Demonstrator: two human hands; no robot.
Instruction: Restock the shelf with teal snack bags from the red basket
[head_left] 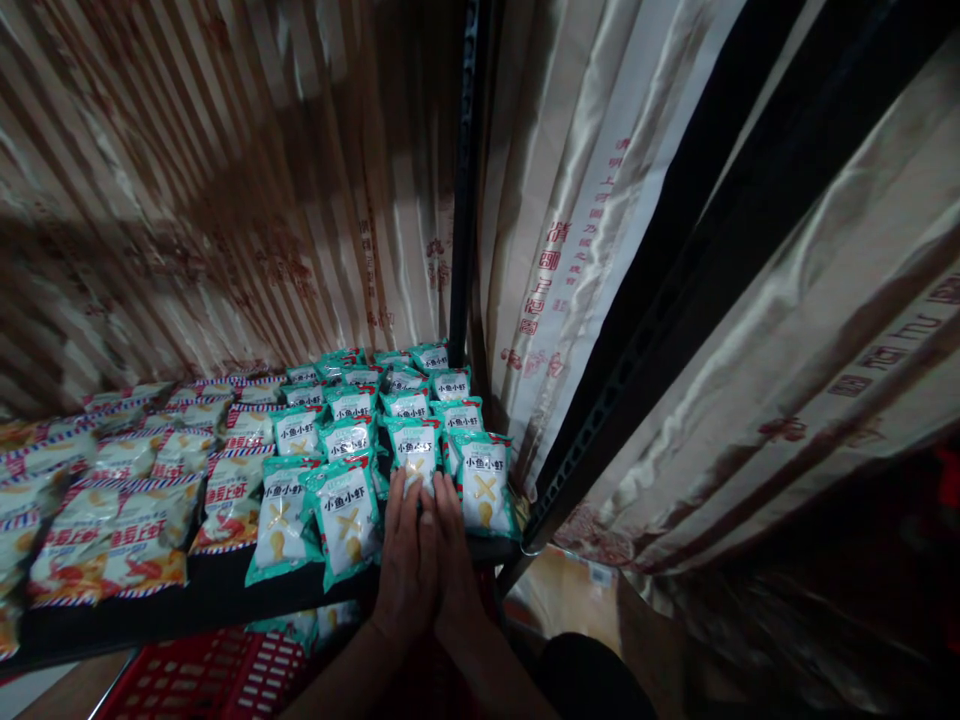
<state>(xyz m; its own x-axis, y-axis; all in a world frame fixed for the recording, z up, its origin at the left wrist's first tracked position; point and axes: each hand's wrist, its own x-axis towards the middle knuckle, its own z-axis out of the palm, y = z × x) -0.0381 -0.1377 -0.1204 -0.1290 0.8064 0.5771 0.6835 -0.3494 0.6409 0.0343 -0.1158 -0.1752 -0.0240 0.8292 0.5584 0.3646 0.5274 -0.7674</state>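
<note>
My left hand (403, 560) and my right hand (452, 555) lie side by side, fingers stretched flat, at the front edge of a dark shelf (202, 600). Their fingertips rest against a green-and-white snack bag (415, 450). More green snack bags (346, 515) stand in rows to both sides and behind, one (484, 485) just right of my right hand. Neither hand grips anything.
Red-and-orange snack bags (112, 540) fill the shelf's left part. A black upright post (463, 180) rises behind the bags, and a slanted black frame bar (637, 330) runs right. Shiny beige curtains (225, 200) hang behind. A red plastic basket (210, 675) sits below.
</note>
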